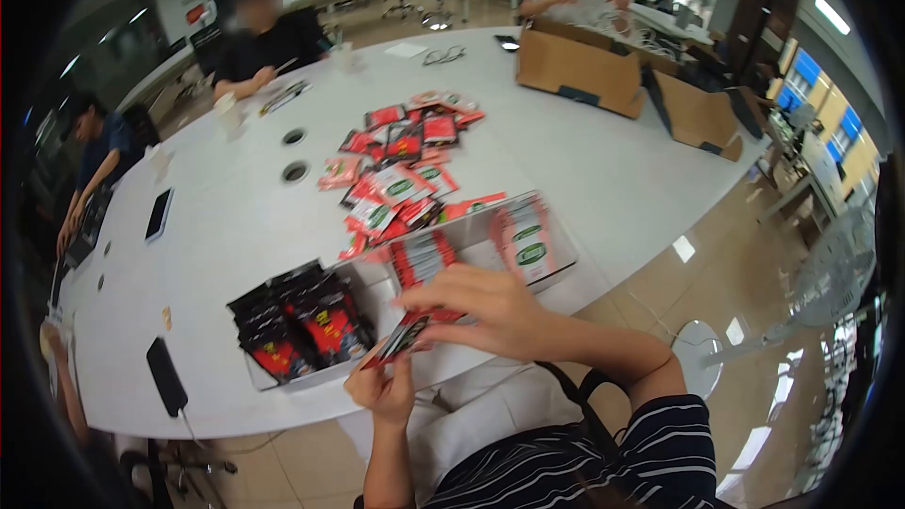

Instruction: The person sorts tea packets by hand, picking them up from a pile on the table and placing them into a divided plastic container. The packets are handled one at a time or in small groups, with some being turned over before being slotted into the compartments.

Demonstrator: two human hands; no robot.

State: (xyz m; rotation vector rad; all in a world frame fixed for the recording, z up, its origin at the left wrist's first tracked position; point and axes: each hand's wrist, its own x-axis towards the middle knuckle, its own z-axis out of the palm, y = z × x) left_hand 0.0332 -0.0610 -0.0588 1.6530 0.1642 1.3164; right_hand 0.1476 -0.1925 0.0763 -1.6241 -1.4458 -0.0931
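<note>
Between my two hands, just above the near edge of a white divided box (558,273), are red and black packets (403,337). My left hand (385,390) pinches their lower end. My right hand (485,313) has its fingers closed around their upper end. Black packets (302,325) stand upright in the box's left part. Red packets (421,256) fill a middle compartment, and pink packets with green labels (533,243) stand in the right one. Beyond the box lies a loose pile of red, pink and black packets (401,184).
A black phone (166,377) with a cable and another phone (159,214) lie at the left. Cups (227,116), glasses (444,57) and an open cardboard box (580,69) are farther back. Several people sit around the table. A white fan (830,254) stands at the right.
</note>
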